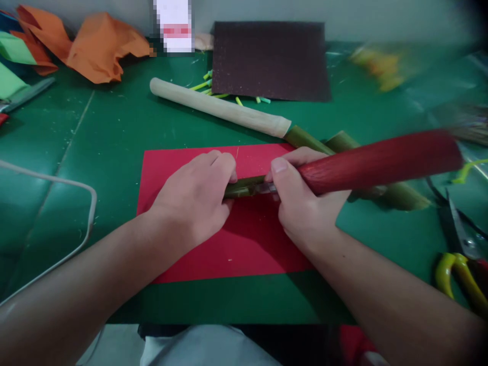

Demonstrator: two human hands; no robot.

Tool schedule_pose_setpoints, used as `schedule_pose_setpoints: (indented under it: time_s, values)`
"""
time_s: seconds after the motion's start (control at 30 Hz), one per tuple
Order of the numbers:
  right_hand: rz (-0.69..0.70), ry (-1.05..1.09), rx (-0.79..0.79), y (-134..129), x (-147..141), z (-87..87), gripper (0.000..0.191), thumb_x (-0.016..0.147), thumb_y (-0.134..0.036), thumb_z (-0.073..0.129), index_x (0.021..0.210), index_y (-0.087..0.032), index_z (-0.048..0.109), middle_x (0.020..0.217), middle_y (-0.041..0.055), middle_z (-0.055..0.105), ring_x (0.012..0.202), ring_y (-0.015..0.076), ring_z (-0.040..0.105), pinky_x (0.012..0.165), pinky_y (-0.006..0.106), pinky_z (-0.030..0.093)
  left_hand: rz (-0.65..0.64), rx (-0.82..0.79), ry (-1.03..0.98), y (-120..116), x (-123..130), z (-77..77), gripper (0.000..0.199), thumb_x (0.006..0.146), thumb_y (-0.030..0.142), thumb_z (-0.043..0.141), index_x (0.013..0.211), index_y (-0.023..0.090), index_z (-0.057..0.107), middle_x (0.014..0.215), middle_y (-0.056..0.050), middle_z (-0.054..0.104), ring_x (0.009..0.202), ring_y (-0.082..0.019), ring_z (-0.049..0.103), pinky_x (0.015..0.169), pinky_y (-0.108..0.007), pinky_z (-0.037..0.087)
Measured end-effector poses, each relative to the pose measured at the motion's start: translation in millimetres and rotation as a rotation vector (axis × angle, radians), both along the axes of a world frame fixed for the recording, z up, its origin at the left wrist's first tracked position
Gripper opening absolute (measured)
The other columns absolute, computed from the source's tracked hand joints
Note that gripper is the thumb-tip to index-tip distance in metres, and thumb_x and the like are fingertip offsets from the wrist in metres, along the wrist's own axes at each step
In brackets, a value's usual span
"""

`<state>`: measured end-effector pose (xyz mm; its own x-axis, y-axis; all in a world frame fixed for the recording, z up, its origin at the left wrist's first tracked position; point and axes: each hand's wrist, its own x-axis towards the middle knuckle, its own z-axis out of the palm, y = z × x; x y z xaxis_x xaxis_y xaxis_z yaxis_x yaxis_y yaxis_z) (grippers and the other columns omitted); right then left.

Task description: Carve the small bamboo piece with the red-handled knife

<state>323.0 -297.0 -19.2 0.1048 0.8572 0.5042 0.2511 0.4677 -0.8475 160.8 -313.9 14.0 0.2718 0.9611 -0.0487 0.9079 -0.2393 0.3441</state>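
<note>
My left hand (194, 193) is closed around a green bamboo piece (244, 188), held just above the red sheet (229, 264). Gripped in my right hand (301, 193) is a red-handled knife (381, 160), its thick handle reaching out to the right. A short shiny part of it touches the bamboo between my hands. My right fingers partly hide the blade. Beyond my hands lies a pale peeled stick (221, 108). More green bamboo pieces (407, 195) rest behind and below the red handle.
A dark rectangular board (270, 61) lies at the back over thin yellow-green strips. Crumpled orange paper (99, 48) is at the back left. Scissors with yellow handles (457, 272) lie at the right. A white cable (91, 203) curves across the green table (125, 117) at left.
</note>
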Motion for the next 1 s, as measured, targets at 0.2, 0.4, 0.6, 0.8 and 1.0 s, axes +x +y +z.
schedule_pose_setpoints:
  time_s: [0.2,0.4,0.6,0.8,1.0]
  values:
    - [-0.026,-0.013,0.030,1,5,4.4,0.019,0.085,-0.021,0.063,0.066,-0.023,0.060,0.062,-0.0021,0.058,0.056,0.0123,0.056,0.055,0.030,0.049,0.020,-0.021,0.010,2,0,3.2,0.010,0.079,0.022,0.060,0.088,0.023,0.056,0.092,-0.005,0.066,0.083,-0.023,0.062,0.064,-0.034,0.045]
    - [-0.002,-0.011,0.005,7,6,3.4,0.019,0.084,-0.023,0.065,0.065,-0.024,0.060,0.060,-0.0021,0.057,0.057,0.0142,0.058,0.059,0.032,0.051,0.016,-0.019,0.042,2,2,5.3,0.011,0.080,0.024,0.059,0.090,0.022,0.057,0.096,-0.007,0.067,0.089,-0.025,0.063,0.067,-0.034,0.048]
    - [-0.007,-0.013,0.024,12,6,-1.0,0.020,0.080,-0.020,0.068,0.064,-0.025,0.059,0.060,-0.0023,0.058,0.057,0.0148,0.058,0.056,0.031,0.051,0.026,-0.024,0.037,2,2,5.3,0.013,0.079,0.023,0.060,0.091,0.021,0.057,0.095,-0.006,0.067,0.087,-0.025,0.063,0.067,-0.035,0.048]
    - [-0.030,-0.017,0.009,11,5,-1.4,0.019,0.079,-0.022,0.069,0.064,-0.026,0.060,0.061,-0.0024,0.061,0.056,0.0145,0.059,0.055,0.030,0.052,0.034,-0.026,0.035,1,3,5.2,0.014,0.079,0.023,0.061,0.091,0.021,0.057,0.095,-0.007,0.067,0.087,-0.025,0.064,0.067,-0.035,0.048]
    - [-0.004,0.002,0.004,10,3,-0.3,0.020,0.077,-0.019,0.067,0.061,-0.026,0.058,0.057,-0.0031,0.058,0.052,0.0134,0.056,0.052,0.029,0.050,0.047,-0.024,0.040,2,2,5.8,0.011,0.080,0.025,0.059,0.091,0.023,0.058,0.096,-0.006,0.069,0.086,-0.024,0.064,0.066,-0.034,0.047]
